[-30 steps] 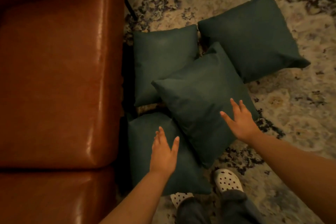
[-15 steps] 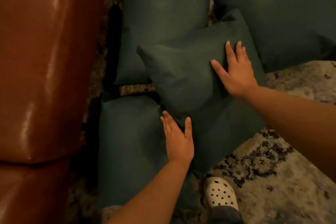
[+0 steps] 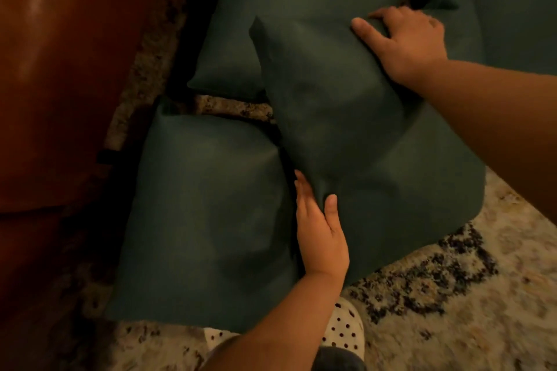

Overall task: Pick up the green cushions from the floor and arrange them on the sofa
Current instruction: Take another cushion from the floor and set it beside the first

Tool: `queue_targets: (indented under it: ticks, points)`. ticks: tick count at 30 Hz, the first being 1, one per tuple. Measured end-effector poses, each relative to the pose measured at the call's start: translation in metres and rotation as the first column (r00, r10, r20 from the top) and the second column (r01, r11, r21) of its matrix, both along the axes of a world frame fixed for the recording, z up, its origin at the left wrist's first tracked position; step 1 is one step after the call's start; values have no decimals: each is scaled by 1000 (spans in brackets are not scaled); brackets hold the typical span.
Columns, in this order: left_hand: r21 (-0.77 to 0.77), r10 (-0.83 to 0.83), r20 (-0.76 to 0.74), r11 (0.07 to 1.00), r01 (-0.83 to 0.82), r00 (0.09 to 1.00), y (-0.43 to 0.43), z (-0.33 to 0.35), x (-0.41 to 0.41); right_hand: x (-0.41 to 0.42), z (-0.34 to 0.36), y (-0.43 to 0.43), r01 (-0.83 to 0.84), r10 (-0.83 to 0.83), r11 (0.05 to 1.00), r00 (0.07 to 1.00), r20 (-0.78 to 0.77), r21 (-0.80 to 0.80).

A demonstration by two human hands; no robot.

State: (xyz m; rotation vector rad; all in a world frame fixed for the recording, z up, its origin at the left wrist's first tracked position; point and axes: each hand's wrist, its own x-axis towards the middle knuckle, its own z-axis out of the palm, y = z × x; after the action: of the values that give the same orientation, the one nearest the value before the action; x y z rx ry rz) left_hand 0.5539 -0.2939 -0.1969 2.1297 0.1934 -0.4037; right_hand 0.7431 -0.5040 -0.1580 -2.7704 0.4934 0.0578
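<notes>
The brown leather sofa (image 3: 60,69) fills the left edge, with a strip of patterned rug (image 3: 452,295) between it and the green cushions, all still on the floor. Just beside the sofa lie a near cushion (image 3: 205,220) and a far cushion (image 3: 271,9). Resting across both, turned cornerwise, is the top cushion (image 3: 346,114).

The left hand (image 3: 319,226) pinches its near edge, thumb on top and fingers tucked below. The right hand (image 3: 407,39) grips the opposite far edge, fingers curled over it. A fourth cushion (image 3: 512,9) shows at the upper right, and a spotted shoe (image 3: 343,331) at the bottom.

The held cushion sits between the hands, with the sofa straight to its left. The left hand is nearer the seat, so the lift likely swings leftward over the two cushions beneath.
</notes>
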Motion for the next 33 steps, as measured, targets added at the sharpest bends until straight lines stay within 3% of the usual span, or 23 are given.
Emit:
queue_targets:
  ticks: [9,15,24,28,33]
  points:
    - [-12,-52,22,999,52,998,7,17,-9,-7,10,-4,-23,18,998,995,97,51]
    - [40,-132,77,991,129,988,17,62,-23,-35,41,-13,65,-101,976,981,166,209]
    - [177,-374,342,927,332,862,27,172,12,-71,159,-33,295,-349,928,903,252,229]
    - [248,-421,441,906,343,793,44,240,43,-61,224,-30,326,-381,920,873,306,216]
    - [526,-481,439,822,217,759,84,331,67,-57,295,1,342,-455,875,823,340,343]
